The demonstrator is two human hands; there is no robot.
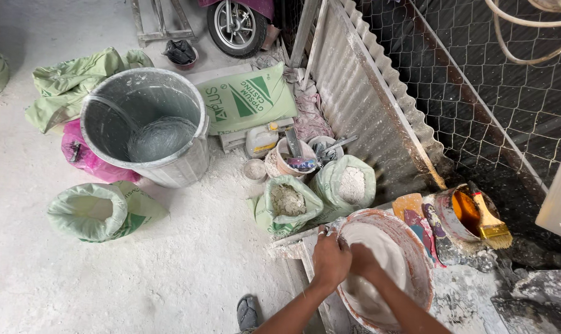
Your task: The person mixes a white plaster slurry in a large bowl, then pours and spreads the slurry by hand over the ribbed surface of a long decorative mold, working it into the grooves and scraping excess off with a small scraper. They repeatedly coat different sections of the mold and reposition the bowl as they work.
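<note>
Head view, left hand (331, 260) gripping the bowl (416, 247) rim, right hand (364, 260) pressed into white plaster (379, 247), grip unclear, open sacks (286, 204) just beyond, bucket (145, 124) well apart.

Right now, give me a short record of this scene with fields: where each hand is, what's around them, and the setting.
Left hand: on the near rim of the round mixing bowl
Right hand: inside the bowl, in the white paste
Beside bowl: yellow-bristled brush lying on a paste-caked orange tub
Behind bowl: two open green sacks of powder
Further left: large grey bin holding water
Floor: dusted with white powder
</note>
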